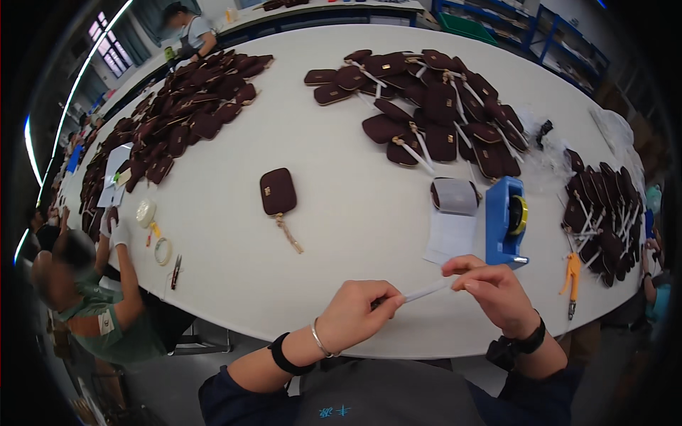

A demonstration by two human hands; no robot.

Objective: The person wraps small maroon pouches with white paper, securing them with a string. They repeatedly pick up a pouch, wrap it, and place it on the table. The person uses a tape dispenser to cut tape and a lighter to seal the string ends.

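Note:
In front of me my left hand [361, 310] pinches one end of a narrow white strip [425, 290], which looks like rolled paper. At its other end my right hand [494, 290] has its fingers bent and apart; whether a fingertip touches the strip I cannot tell. Beyond the right hand, a dark maroon pouch [444, 190] lies partly under a grey-white sheet, with white paper [452, 234] below it. To the right of that paper stands a blue tape dispenser [500, 220] with a yellow-cored roll. Another maroon zip pouch [278, 192] with a tan tassel lies mid-table.
Maroon pouches form a left heap [181, 106], a far heap [426, 99] with white-wrapped straps, and a right heap [604, 220]. Orange-handled pliers [570, 280], snips [176, 272] and a tape roll [163, 250] lie on the white table [341, 241]. A gloved co-worker [114, 305] sits left.

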